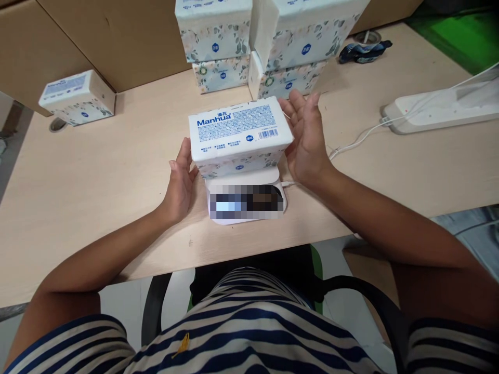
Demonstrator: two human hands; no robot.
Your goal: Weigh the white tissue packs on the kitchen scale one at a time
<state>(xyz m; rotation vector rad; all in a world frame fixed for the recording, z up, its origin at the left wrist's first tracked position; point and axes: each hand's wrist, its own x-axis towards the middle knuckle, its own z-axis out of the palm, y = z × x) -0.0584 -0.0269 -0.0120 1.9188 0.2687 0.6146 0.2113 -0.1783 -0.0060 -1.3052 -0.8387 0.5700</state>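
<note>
A pack of tissues (pixel 237 130) printed "Manhua" rests on the platform of a white kitchen scale (pixel 226 222), whose display is blurred out. My left hand (pixel 180 189) is at the pack's left end, fingers stretched out beside it; whether they touch it I cannot tell. At the right end is my right hand (pixel 306 140), its thumb raised and its fingers spread alongside the pack, partly hidden by its corner. Neither hand is closed round the pack. A white cable (pixel 287 184) joins the scale's right side.
Stacked tissue packs (pixel 300 44) stand at the back, with another single pack (pixel 78 98) at the left beside a roll of tape (pixel 58 124). On the right lies a white power strip (pixel 440 111) with cables. A dark blue wrapper (pixel 364 52) sits behind it. Cardboard (pixel 132 36) borders the table's back.
</note>
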